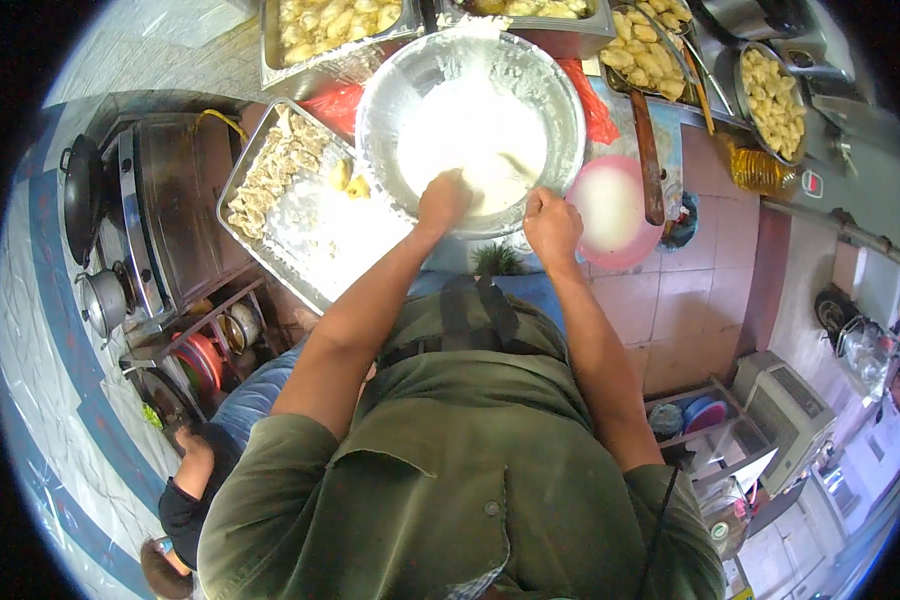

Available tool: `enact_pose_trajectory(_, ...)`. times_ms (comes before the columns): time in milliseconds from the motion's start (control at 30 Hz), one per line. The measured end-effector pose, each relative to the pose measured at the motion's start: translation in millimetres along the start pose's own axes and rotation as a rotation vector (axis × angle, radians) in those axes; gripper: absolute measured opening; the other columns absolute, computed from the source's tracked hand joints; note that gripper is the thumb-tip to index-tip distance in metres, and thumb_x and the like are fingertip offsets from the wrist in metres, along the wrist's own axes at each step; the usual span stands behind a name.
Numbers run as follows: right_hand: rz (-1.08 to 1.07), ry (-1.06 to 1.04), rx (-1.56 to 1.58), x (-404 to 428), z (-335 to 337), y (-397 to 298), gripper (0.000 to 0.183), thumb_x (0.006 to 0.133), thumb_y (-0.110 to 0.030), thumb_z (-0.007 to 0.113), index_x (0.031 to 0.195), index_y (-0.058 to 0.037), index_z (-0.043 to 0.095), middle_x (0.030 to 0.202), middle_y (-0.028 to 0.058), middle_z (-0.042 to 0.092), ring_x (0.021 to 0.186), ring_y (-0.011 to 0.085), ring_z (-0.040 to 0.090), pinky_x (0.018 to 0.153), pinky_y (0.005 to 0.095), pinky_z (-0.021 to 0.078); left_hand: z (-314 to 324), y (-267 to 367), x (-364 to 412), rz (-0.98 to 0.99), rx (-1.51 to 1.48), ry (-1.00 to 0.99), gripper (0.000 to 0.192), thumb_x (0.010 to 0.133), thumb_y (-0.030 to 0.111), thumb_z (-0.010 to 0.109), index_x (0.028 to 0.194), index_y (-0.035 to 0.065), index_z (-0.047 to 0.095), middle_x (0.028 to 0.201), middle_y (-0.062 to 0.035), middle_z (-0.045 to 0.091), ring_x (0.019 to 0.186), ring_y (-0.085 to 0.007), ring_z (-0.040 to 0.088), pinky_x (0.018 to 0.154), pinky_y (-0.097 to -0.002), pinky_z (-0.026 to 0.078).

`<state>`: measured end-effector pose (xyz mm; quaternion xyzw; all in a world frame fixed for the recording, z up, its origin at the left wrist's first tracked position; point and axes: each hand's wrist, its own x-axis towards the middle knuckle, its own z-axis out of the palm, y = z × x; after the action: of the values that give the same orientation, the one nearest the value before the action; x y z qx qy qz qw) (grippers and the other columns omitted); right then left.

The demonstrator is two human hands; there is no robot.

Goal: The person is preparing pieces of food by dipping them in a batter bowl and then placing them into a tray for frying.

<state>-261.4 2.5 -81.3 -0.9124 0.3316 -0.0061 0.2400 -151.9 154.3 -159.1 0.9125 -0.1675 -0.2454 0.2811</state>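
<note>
A large metal basin (568,112) of pale, wet batter (487,187) stands before me, its middle washed out by glare. My left hand (446,201) reaches over the near rim into it, with the fingertips down at the batter; whether they hold anything is hidden. At the near right rim, my right hand (555,229) is closed on the basin's edge. Left of the basin lies a rectangular metal tray (232,184) with folded, flour-coated pieces (285,161) and a couple of yellowish pieces (349,180). A pink plastic bowl (619,261) of whitish liquid sits close to my right hand.
Deep metal pans (345,64) of pale golden pieces stand behind the basin. A wooden handle (647,165) juts toward me at the right. Beyond are a round bowl (772,105) of fried pieces and an oil bottle (765,169). Another person (195,465) is at lower left, near a stove (176,202).
</note>
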Motion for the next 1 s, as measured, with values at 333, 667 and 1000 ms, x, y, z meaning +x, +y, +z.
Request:
enact_pose_trajectory(333, -0.024, 0.02, 0.028, 2, 5, 26, 0.017, 0.085, -0.022, 0.056, 0.088, -0.0125, 0.069, 0.073, 0.0165, 0.067, 0.071, 0.0382, 0.064, 0.068, 0.0465, 0.051, 18, -26, 18, -0.054, -0.447, -0.14, 0.035, 0.083, 0.019, 0.059, 0.112, 0.0005, 0.062, 0.094, -0.0139, 0.067, 0.082, -0.027, 0.065, 0.072, -0.0366, 0.052)
enact_pose_trajectory(667, -0.005, -0.041, -0.147, 12, 5, 35, 0.018, 0.088, -0.024, 0.054, 0.09, -0.013, 0.069, 0.074, 0.0178, 0.066, 0.071, 0.0398, 0.063, 0.068, 0.0472, 0.0494, -20, 3, 22, -0.776, -1.52, -0.519, 0.022, 0.092, 0.018, 0.047, 0.103, 0.0027, 0.059, 0.092, -0.0098, 0.063, 0.06, -0.0145, 0.054, 0.044, -0.0248, 0.042)
enact_pose_trajectory(1000, -0.014, 0.081, 0.016, 2, 1, 7, 0.017, 0.087, -0.023, 0.056, 0.089, -0.0117, 0.068, 0.071, 0.018, 0.065, 0.07, 0.0371, 0.064, 0.068, 0.0485, 0.0494, -22, 4, 24, -0.93, -1.5, -0.43, 0.02, 0.091, 0.019, 0.052, 0.103, 0.0045, 0.06, 0.094, -0.0081, 0.062, 0.067, -0.016, 0.058, 0.05, -0.0247, 0.047)
